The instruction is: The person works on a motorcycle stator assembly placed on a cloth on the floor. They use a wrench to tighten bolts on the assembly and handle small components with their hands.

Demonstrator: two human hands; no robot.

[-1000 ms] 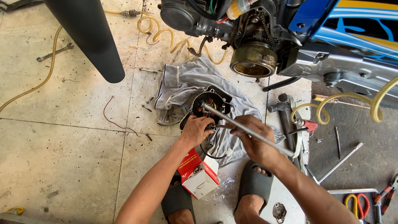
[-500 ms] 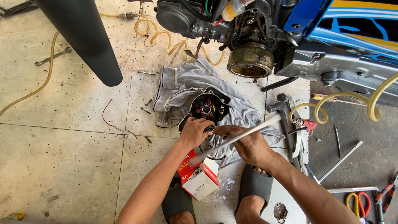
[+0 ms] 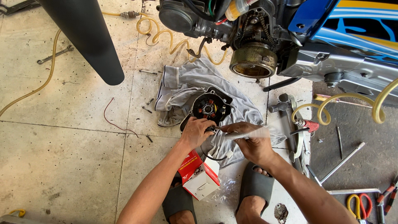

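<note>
- The person's left hand (image 3: pixel 198 132) is closed at the lower rim of a black round engine cover (image 3: pixel 208 107), fingers curled over a dark small part where a black cable (image 3: pixel 213 157) leaves it; just what the fingertips pinch cannot be told.
- The right hand (image 3: pixel 252 143) is clenched around a long silver metal tool (image 3: pixel 245 133), blurred with motion, whose tip points toward the left hand.
- The engine cover lies face up on a crumpled grey rag (image 3: pixel 182 89) on the tiled floor (image 3: pixel 62 157), just ahead of both hands. It is black and roughly circular, with a ring of copper-coloured coils inside around a pale centre.
- The black cable loops from the cover down past the hands to a white plug near a red and white carton (image 3: pixel 199 174).
- The carton lies tilted beside the person's feet in dark slide sandals (image 3: pixel 253 186).
- Beyond the rag stands a blue motorcycle (image 3: pixel 331 25) with its side open, showing a rusty round flywheel (image 3: pixel 253 60) and a chain above it.
- A coiled yellow air hose (image 3: pixel 166 35) runs across the floor to the left of the engine.
- Loose bolts (image 3: pixel 147 108) and a red wire (image 3: pixel 112 118) lie left of the rag; red-handled scissors (image 3: pixel 358 204) lie at the far right, well apart from the hands.
</note>
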